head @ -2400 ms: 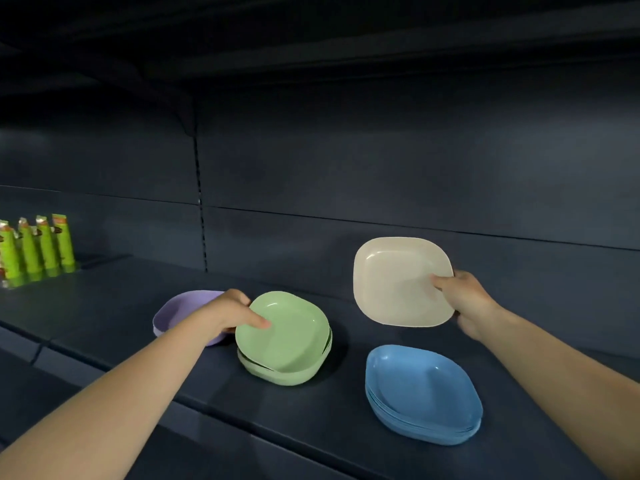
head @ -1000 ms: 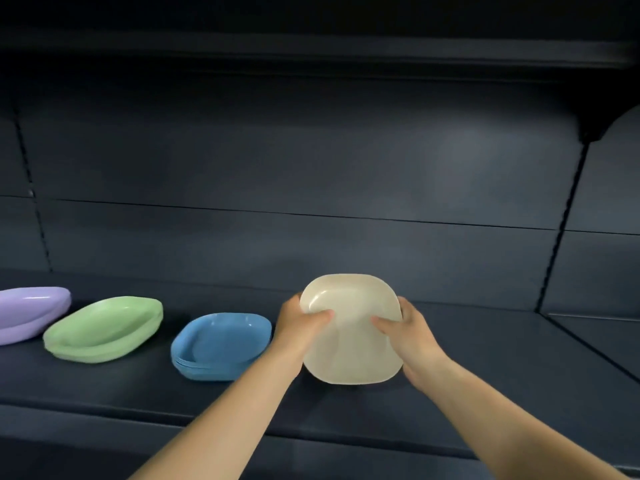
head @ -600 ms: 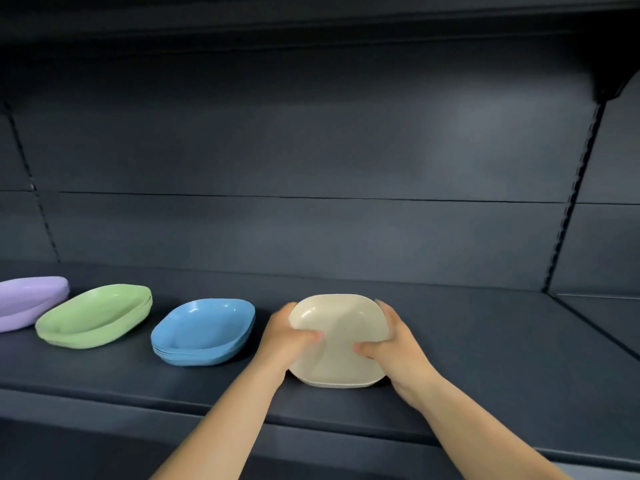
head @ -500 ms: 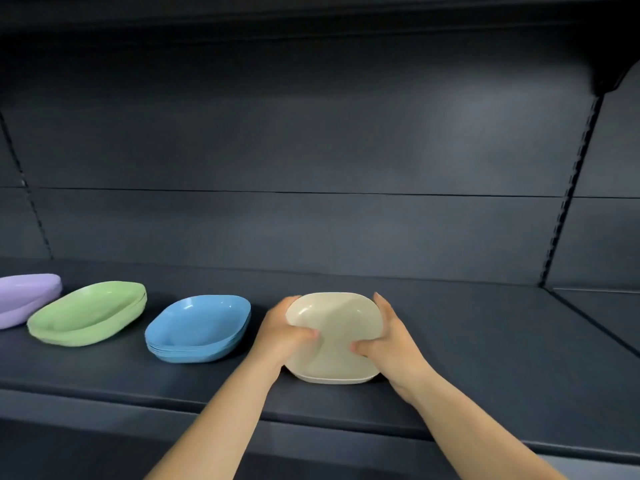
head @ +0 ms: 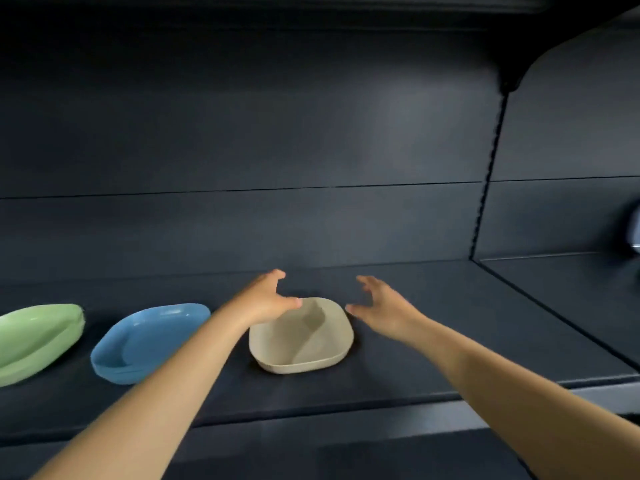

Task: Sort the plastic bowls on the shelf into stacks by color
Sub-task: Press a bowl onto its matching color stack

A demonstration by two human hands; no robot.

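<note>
You are looking into a dim scene: the upper corners sink to near black, while a soft pool of light falls on the back panel. Your left hand throws a shadow into the cream bowl. Both hands are motion-blurred, and wide-angle distortion bends the shelf edges.

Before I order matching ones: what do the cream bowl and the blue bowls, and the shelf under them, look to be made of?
Cream bowl: likely plastic, matte, with a soft, even surface and thin rounded rim. Blue bowls: same moulded shape, probably plastic but glossier, with bright highlights near the rim. Shelf: dark and matte with a paler front edge; it could be painted metal, but the view leaves that open.
</note>
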